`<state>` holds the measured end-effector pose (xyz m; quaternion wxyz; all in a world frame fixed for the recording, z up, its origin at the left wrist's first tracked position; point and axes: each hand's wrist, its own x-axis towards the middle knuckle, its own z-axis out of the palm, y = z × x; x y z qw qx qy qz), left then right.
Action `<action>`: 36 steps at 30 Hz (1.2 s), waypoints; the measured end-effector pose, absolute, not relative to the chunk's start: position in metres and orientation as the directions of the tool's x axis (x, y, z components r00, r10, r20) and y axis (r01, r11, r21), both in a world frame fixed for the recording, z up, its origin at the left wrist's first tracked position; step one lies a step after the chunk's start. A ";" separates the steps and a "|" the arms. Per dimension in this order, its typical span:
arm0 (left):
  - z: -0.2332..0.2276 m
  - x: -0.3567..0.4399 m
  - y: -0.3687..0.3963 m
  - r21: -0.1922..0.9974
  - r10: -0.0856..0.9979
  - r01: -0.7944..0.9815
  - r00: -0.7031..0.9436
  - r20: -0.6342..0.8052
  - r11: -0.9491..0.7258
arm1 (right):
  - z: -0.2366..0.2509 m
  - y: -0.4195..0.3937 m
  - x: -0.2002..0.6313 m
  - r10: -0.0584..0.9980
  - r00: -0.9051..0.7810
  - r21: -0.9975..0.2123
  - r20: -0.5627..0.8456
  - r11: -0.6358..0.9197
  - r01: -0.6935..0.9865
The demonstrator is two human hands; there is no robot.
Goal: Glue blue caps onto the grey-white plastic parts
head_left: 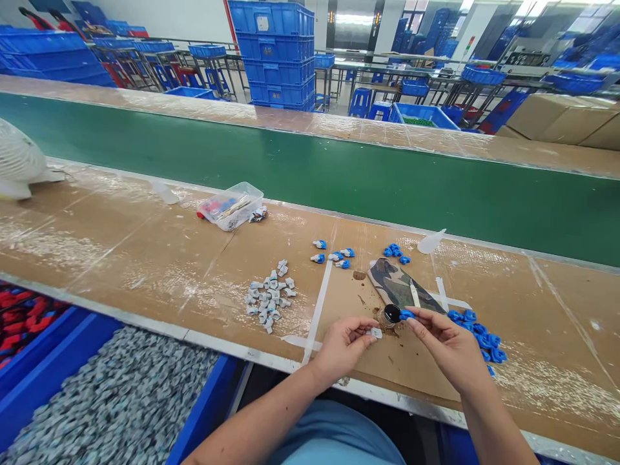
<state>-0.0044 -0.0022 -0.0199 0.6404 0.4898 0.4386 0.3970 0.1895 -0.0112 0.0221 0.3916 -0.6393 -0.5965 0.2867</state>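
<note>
My left hand (346, 347) pinches a small grey plastic part (376, 333) near the front of the bench. In my right hand (448, 345), thumb and fingers grip a small blue plastic part (405, 314), which is beside the rim of a small jar of dark liquid (390, 314). Behind the jar lies a camouflage-patterned cloth or pouch (392, 282) with a whitish stick-like tool (414, 294) on it. Loose blue parts (479, 332) are heaped to the right of my right hand. A pile of grey parts (269, 296) sits to the left. Several joined blue-and-grey pieces (335, 256) stand farther back.
A green conveyor belt (290, 165) runs behind the bench. On the bench are a clear plastic box (237, 206) with sticks and a white pointed bottle (431, 241). Blue bins of grey parts (121, 394) and red parts (24, 316) stand at lower left. Stacked crates (276, 58) rise beyond.
</note>
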 end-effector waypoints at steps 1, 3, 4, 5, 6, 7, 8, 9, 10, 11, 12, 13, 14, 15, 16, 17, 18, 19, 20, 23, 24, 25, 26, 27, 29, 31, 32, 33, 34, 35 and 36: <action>-0.021 -0.003 -0.003 0.968 0.937 -0.115 0.300 -0.179 0.222 | 0.023 -0.012 0.188 0.992 0.116 -0.880 0.057 -0.005 0.475; -0.021 -0.001 -0.003 0.955 0.935 -0.169 0.303 -0.186 0.244 | 0.024 -0.015 0.183 0.997 0.074 -0.920 0.008 -0.022 0.392; -0.021 0.000 -0.004 0.951 0.934 -0.184 0.307 -0.185 0.249 | 0.024 -0.017 0.181 0.999 0.049 -0.928 -0.003 -0.021 0.371; -0.021 0.001 -0.004 0.947 0.932 -0.196 0.314 -0.183 0.253 | 0.023 -0.019 0.180 1.000 0.022 -0.931 -0.010 -0.017 0.365; -0.021 0.001 -0.004 0.944 0.929 -0.207 0.322 -0.181 0.255 | 0.021 -0.021 0.178 1.000 -0.003 -0.927 -0.014 -0.011 0.376; -0.022 0.001 -0.004 0.942 0.927 -0.217 0.330 -0.177 0.257 | 0.019 -0.024 0.177 1.000 -0.022 -0.916 -0.012 -0.002 0.401; -0.022 0.001 -0.004 0.939 0.926 -0.228 0.336 -0.173 0.258 | 0.017 -0.026 0.175 0.999 -0.035 -0.899 -0.002 0.014 0.438; -0.023 0.001 -0.004 0.936 0.925 -0.238 0.342 -0.168 0.258 | 0.016 -0.028 0.174 0.999 -0.043 -0.876 0.016 0.035 0.481; -0.024 0.001 -0.004 0.934 0.923 -0.247 0.348 -0.164 0.259 | 0.014 -0.030 0.173 0.998 -0.051 -0.850 0.040 0.061 0.524; -0.025 0.001 -0.004 0.932 0.922 -0.253 0.354 -0.160 0.259 | 0.013 -0.031 0.172 0.996 -0.060 -0.824 0.069 0.091 0.560; -0.026 0.001 -0.004 0.932 0.920 -0.256 0.361 -0.155 0.257 | 0.013 -0.031 0.172 0.992 -0.073 -0.801 0.100 0.124 0.586; -0.028 0.001 -0.004 0.933 0.916 -0.255 0.373 -0.149 0.255 | 0.013 -0.031 0.171 0.987 -0.091 -0.782 0.130 0.159 0.603; -0.029 0.000 -0.004 0.936 0.912 -0.249 0.387 -0.140 0.249 | 0.014 -0.031 0.171 0.980 -0.115 -0.765 0.160 0.196 0.613; -0.030 -0.001 -0.004 0.943 0.908 -0.235 0.400 -0.127 0.235 | 0.015 -0.030 0.171 0.972 -0.145 -0.750 0.186 0.236 0.618; -0.030 -0.001 -0.005 0.953 0.904 -0.215 0.413 -0.110 0.214 | 0.017 -0.029 0.172 0.962 -0.180 -0.737 0.207 0.274 0.618; -0.031 -0.002 -0.005 0.963 0.901 -0.191 0.424 -0.092 0.188 | 0.019 -0.029 0.172 0.951 -0.217 -0.725 0.222 0.309 0.615; -0.031 -0.003 -0.005 0.972 0.898 -0.168 0.434 -0.077 0.164 | 0.020 -0.028 0.173 0.941 -0.249 -0.717 0.231 0.337 0.610; -0.030 -0.004 -0.005 0.977 0.895 -0.152 0.442 -0.069 0.150 | 0.022 -0.027 0.174 0.934 -0.273 -0.712 0.233 0.355 0.605; -0.030 -0.005 -0.006 0.977 0.891 -0.148 0.448 -0.069 0.151 | 0.023 -0.026 0.174 0.930 -0.288 -0.713 0.227 0.360 0.601; -0.025 -0.005 -0.006 0.951 0.880 -0.206 0.461 -0.115 0.232 | 0.024 -0.026 0.174 0.939 -0.281 -0.744 0.198 0.330 0.580; -0.023 -0.005 -0.006 0.936 0.879 -0.232 0.458 -0.135 0.265 | 0.024 -0.027 0.173 0.946 -0.263 -0.760 0.191 0.312 0.571; -0.021 -0.005 -0.006 0.922 0.879 -0.254 0.451 -0.154 0.293 | 0.022 -0.028 0.172 0.952 -0.240 -0.775 0.190 0.295 0.559; -0.019 -0.005 -0.005 0.909 0.880 -0.272 0.443 -0.173 0.315 | 0.021 -0.029 0.171 0.958 -0.214 -0.789 0.190 0.279 0.548; -0.017 -0.005 -0.005 0.899 0.880 -0.284 0.435 -0.190 0.334 | 0.019 -0.030 0.169 0.963 -0.190 -0.800 0.190 0.264 0.539; -0.015 -0.004 -0.004 0.884 0.879 -0.296 0.426 -0.217 0.362 | 0.015 -0.032 0.166 0.972 -0.147 -0.815 0.184 0.234 0.529; -0.015 -0.003 -0.004 0.878 0.871 -0.287 0.430 -0.238 0.382 | 0.012 -0.035 0.162 0.977 -0.113 -0.819 0.182 0.214 0.533; -0.015 -0.003 -0.003 0.880 0.865 -0.273 0.436 -0.247 0.389 | 0.011 -0.036 0.161 0.977 -0.101 -0.816 0.185 0.211 0.538; -0.015 -0.004 -0.002 0.886 0.858 -0.249 0.445 -0.255 0.392 | 0.011 -0.038 0.160 0.977 -0.096 -0.812 0.190 0.211 0.544; -0.014 -0.005 -0.001 0.899 0.853 -0.212 0.453 -0.257 0.384 | 0.011 -0.040 0.161 0.977 -0.099 -0.806 0.190 0.213 0.553; -0.014 -0.007 0.002 0.919 0.855 -0.165 0.454 -0.253 0.359 | 0.011 -0.042 0.163 0.976 -0.105 -0.797 0.190 0.215 0.565; -0.013 -0.009 0.007 0.944 0.867 -0.110 0.440 -0.236 0.312 | 0.011 -0.045 0.167 0.976 -0.104 -0.782 0.191 0.215 0.585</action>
